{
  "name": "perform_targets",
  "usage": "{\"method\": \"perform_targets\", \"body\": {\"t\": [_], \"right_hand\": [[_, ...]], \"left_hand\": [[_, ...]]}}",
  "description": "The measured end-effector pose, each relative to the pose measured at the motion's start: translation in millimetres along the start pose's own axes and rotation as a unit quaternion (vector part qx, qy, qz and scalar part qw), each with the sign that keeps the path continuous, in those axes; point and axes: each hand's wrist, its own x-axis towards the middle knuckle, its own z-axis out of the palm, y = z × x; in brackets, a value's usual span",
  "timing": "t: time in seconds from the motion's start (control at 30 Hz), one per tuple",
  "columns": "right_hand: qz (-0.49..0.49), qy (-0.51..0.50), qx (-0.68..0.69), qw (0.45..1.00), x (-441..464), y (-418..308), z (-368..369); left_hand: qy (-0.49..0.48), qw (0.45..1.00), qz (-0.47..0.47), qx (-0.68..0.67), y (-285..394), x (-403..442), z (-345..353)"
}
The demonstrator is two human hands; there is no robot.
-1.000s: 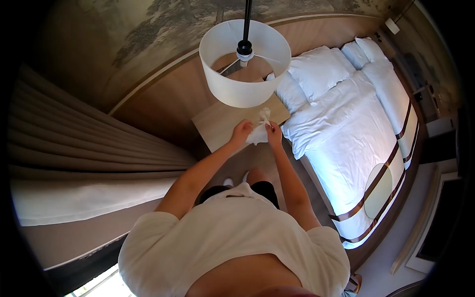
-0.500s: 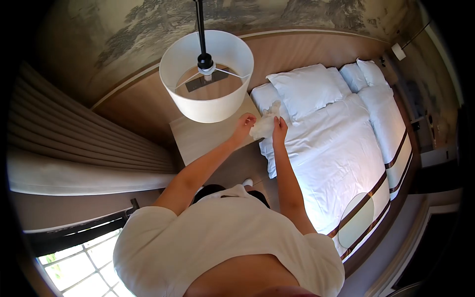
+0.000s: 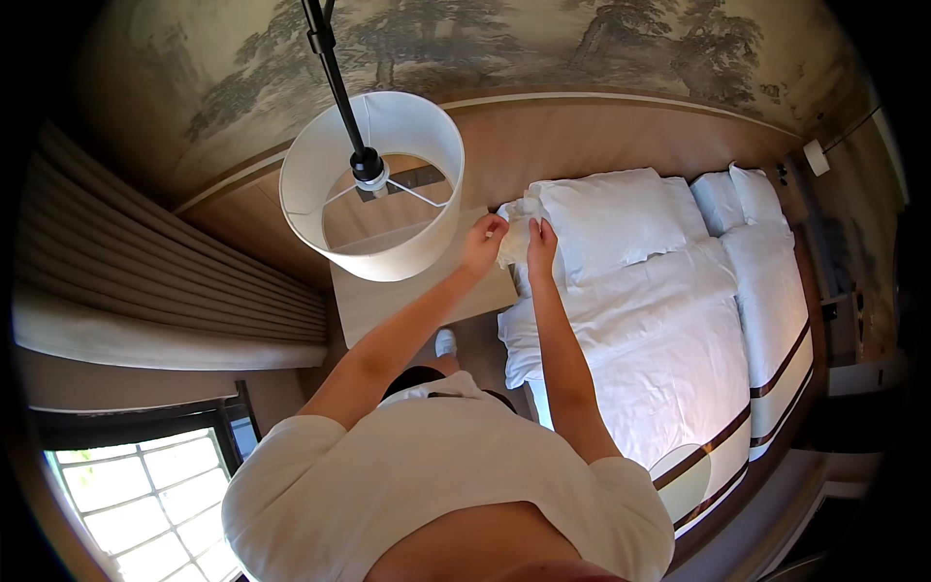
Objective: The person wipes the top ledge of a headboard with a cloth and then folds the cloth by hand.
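A thin, crumpled, whitish cloth-like piece (image 3: pixel 518 235) hangs between my two hands, over the gap between the nightstand and the bed. Its exact kind is hard to make out. My left hand (image 3: pixel 484 242) has its fingers curled in a pinch at the piece's left edge. On the other side, my right hand (image 3: pixel 541 246) grips it between thumb and fingers. Right behind it lie a white pillow (image 3: pixel 616 218) and the bed's white bedding. The pale wooden nightstand top (image 3: pixel 388 304) is below my left forearm.
A white drum lampshade (image 3: pixel 417 254) hangs on a black rod, close to the left of my hands. The white duvet (image 3: pixel 640 320) covers the bed on the right. Pleated curtains (image 3: pixel 165 262) and a bright window (image 3: pixel 145 495) are at the left. A wooden headboard (image 3: pixel 553 136) runs behind.
My view has shifted, so the lamp shows further left and the bed lower. Both hands have drawn closer together around the whitish piece. A foot has stepped forward toward the nightstand.
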Motion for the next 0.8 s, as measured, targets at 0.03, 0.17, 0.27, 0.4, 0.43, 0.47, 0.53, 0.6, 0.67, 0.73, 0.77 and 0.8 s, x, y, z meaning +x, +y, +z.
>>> {"method": "perform_targets", "body": {"t": [0.03, 0.17, 0.27, 0.4, 0.43, 0.47, 0.53, 0.6, 0.67, 0.73, 0.77, 0.8], "right_hand": [[-0.022, -0.012, -0.001, 1.000, 7, 1, 5], [-0.048, -0.061, -0.048, 0.996, 39, -7, 17], [-0.021, -0.057, -0.014, 0.998, 65, -13, 29], [-0.076, -0.091, -0.037, 0.992, 86, 3, 49], [-0.084, -0.134, -0.040, 0.987, 89, 8, 56], [-0.092, -0.179, -0.043, 0.979, 93, 14, 63], [-0.079, -0.210, -0.038, 0.974, 105, 25, 77], [-0.060, -0.247, -0.046, 0.966, 114, 22, 87], [-0.075, -0.270, -0.030, 0.960, 121, 20, 96], [-0.092, -0.289, -0.015, 0.953, 132, 19, 102], [-0.086, -0.302, -0.041, 0.948, 137, 21, 104], [-0.080, -0.315, -0.066, 0.943, 140, 24, 106]], "left_hand": [[0.001, 1.000, -0.004, 0.003, 0, 5, 1], [0.107, 0.993, 0.012, 0.037, -2, 27, 18], [0.193, 0.980, 0.024, 0.051, -13, 50, 20], [0.259, 0.965, -0.016, 0.031, -19, 74, 15], [0.267, 0.963, -0.016, 0.033, -20, 79, 15], [0.292, 0.955, -0.011, 0.055, -13, 83, 16], [0.333, 0.940, -0.004, 0.074, -11, 97, 19], [0.359, 0.927, 0.017, 0.110, -17, 107, 17], [0.382, 0.916, 0.008, 0.119, -19, 114, 17], [0.404, 0.907, 0.000, 0.123, -20, 123, 16], [0.400, 0.910, 0.003, 0.105, -24, 127, 12], [0.397, 0.914, 0.005, 0.088, -28, 129, 9]]}}
